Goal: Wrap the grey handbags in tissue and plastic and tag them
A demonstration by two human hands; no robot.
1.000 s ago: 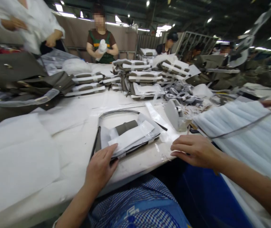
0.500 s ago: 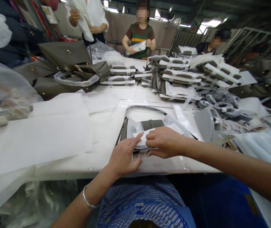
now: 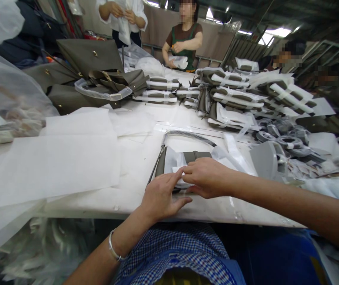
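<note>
A dark olive handbag [image 3: 190, 157] lies on the white table in front of me, its wrapped handle [image 3: 190, 133] arching away from me. White wrapping sheet [image 3: 176, 159] covers much of its front. My left hand [image 3: 162, 194] rests at the bag's near left, thumb spread from the fingers, with fingertips against the wrapping. Beside it, my right hand [image 3: 205, 177] is closed, its curled fingers pinching the white wrapping near the bag's middle. The two hands meet at the fingertips and hide part of the bag's near edge.
White paper sheets [image 3: 68, 162] lie to the left. Several wrapped bags [image 3: 231, 95] are stacked at the back, with unwrapped dark bags [image 3: 92, 59] further left. Rolled grey straps [image 3: 289, 140] lie at right. Two people stand across the table; another person is at the far right.
My left thumb has stretched out to the right, below the right hand. My right hand stays at the wrapping. The whole view has shifted slightly. Across the table, one person's arm has risen.
</note>
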